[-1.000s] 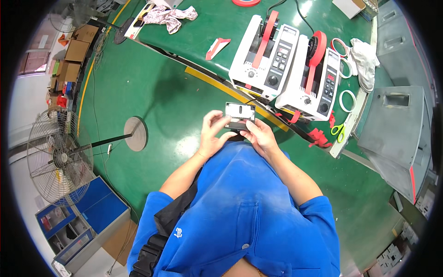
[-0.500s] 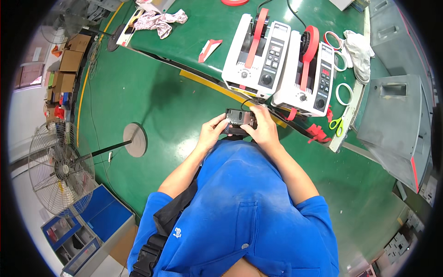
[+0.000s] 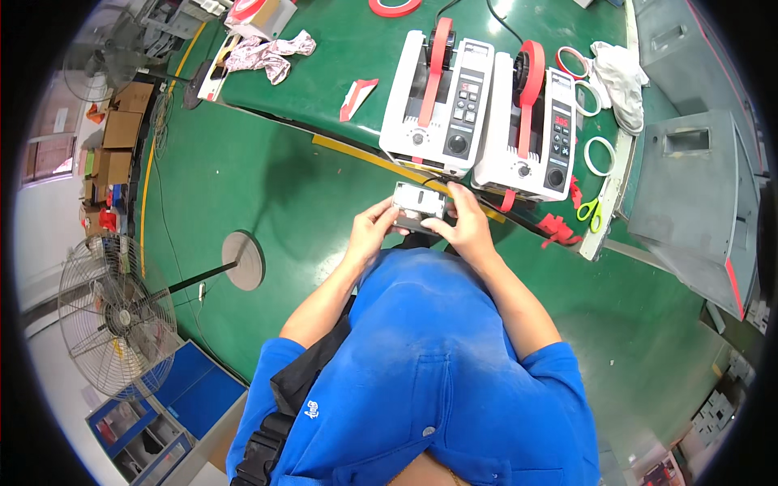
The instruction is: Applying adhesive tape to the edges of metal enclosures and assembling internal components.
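Observation:
Close to my waist, just short of the table edge, a small rectangular device (image 3: 419, 198) with dark sides and a shiny, pale upper face is held between both hands. My left hand (image 3: 372, 234) is closed on its left side. My right hand (image 3: 470, 228) grips its right side, with the thumb reaching across the near edge. A dark cable seems to run from near it toward the table edge. Beyond my hands stand two white tape dispensers, a left one (image 3: 433, 134) and a right one (image 3: 519, 174), each loaded with red tape.
On the green table (image 3: 324, 89) lie a white-red paper piece (image 3: 357, 99), a patterned cloth (image 3: 271, 55), tape rings (image 3: 600, 156), yellow-green scissors (image 3: 592, 212), red tape scraps (image 3: 557, 230) and white gloves (image 3: 620, 85). A standing fan (image 3: 120, 317) is at left, a grey metal cabinet (image 3: 689, 202) at right.
The device has tilted in my hands, its upper face turning from dark to bright and pale. Both hands keep hold of it. The whole view has shifted slightly.

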